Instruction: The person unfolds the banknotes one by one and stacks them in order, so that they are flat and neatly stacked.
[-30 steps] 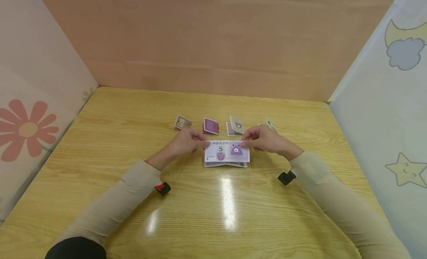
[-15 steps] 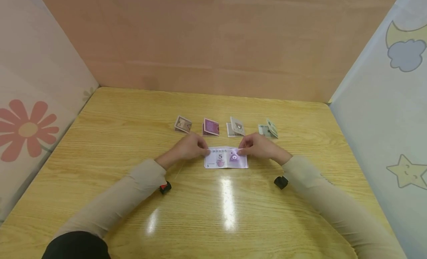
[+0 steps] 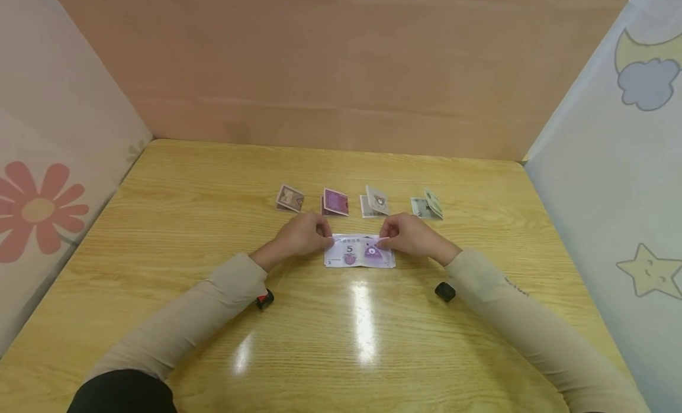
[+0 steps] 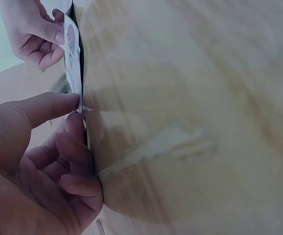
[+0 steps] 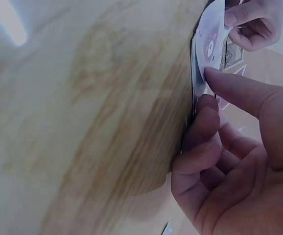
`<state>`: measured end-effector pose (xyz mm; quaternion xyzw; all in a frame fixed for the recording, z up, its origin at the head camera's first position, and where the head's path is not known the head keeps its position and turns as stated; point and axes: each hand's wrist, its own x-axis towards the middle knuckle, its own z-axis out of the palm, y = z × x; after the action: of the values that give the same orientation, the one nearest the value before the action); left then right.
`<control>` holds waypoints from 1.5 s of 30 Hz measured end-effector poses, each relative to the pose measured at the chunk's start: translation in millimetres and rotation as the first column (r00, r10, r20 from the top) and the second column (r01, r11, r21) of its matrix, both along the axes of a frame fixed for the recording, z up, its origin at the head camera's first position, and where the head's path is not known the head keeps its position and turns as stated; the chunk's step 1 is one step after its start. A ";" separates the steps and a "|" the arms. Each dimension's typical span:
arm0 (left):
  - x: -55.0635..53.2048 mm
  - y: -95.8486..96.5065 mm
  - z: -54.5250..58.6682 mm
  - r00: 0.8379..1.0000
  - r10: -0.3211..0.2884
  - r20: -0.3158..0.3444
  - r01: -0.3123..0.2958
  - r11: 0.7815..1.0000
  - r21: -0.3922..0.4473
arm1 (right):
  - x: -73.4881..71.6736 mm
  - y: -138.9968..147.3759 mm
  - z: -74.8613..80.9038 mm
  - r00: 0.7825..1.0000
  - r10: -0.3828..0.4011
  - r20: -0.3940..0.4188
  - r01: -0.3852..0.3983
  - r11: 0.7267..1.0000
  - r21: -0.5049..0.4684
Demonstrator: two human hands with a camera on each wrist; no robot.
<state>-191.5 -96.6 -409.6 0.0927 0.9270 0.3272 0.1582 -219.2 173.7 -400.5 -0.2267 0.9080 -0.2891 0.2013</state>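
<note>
A purple-and-white play banknote (image 3: 349, 253) marked 5 lies face up near the middle of the table, a crease down its centre. It covers nearly all of another note beneath, of which only thin edges show. My left hand (image 3: 303, 234) pinches its upper left corner between thumb and finger. At the upper right corner, my right hand (image 3: 412, 236) does the same. In the left wrist view, the thumb (image 4: 58, 105) presses on the note's edge while the other fingers rest curled against the tabletop. The right wrist view shows the banknote (image 5: 210, 41) almost edge-on, low over the wood.
Behind the hands stands a row of folded notes: a brown note (image 3: 290, 197), a magenta note (image 3: 335, 202), a grey note (image 3: 377, 200) and a green note (image 3: 434, 203). A tan backdrop (image 3: 341, 76) and patterned side panels border the wooden table (image 3: 213, 176).
Both hands have brought the purple banknote down and towards the person, onto the grey note below it. The green folded note, partly hidden before, now shows. In the last half second little has moved.
</note>
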 end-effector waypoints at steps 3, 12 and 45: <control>-0.4 1.0 0.2 1.000 0.001 -0.007 -0.001 1.000 0.004 | 1.2 0.4 1.9 1.000 -0.017 -0.005 0.017 1.000 0.009; -2.2 2.7 1.3 0.999 -0.011 -0.045 0.012 1.000 0.015 | 1.5 3.8 4.9 0.998 -0.060 0.016 0.059 0.998 0.023; -10.4 65.4 25.2 0.975 -0.200 0.098 0.119 0.841 0.527 | 23.2 108.3 30.2 0.915 -0.291 0.281 0.382 0.847 -0.370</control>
<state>-201.9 -31.2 -384.4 0.1839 0.7793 0.5561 0.2230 -195.9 282.0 -370.3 -0.0684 0.8236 -0.5297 0.1905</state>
